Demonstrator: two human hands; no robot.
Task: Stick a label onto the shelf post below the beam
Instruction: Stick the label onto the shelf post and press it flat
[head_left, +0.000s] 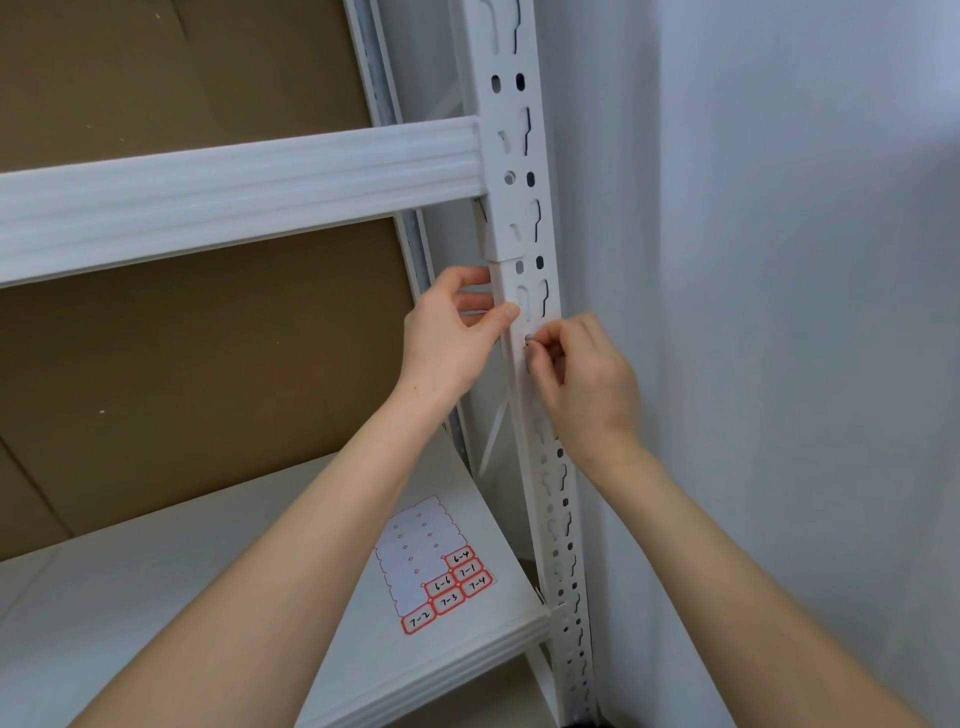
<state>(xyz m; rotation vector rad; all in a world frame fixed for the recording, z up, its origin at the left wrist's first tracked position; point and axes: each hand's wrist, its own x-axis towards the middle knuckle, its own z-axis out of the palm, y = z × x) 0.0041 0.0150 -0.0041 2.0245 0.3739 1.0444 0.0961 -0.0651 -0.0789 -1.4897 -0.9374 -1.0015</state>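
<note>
A white perforated shelf post (524, 218) runs up the frame's middle, with a white ribbed beam (234, 192) hooked into it from the left. Just below the beam's bracket, my left hand (452, 332) grips the post's left edge, thumb pressed on its front face. My right hand (582, 384) is at the post's front a little lower, its fingertips pinching a small label (528, 349) against the metal; most of the label is hidden by the fingers. A label sheet (434, 566) with several red-bordered numbered stickers lies on the shelf board (260, 597) below.
Brown cardboard (182, 364) backs the shelving behind the beam. A pale wall (779, 312) stands close to the right of the post. The lower shelf's front edge (457, 670) runs diagonally under my forearms.
</note>
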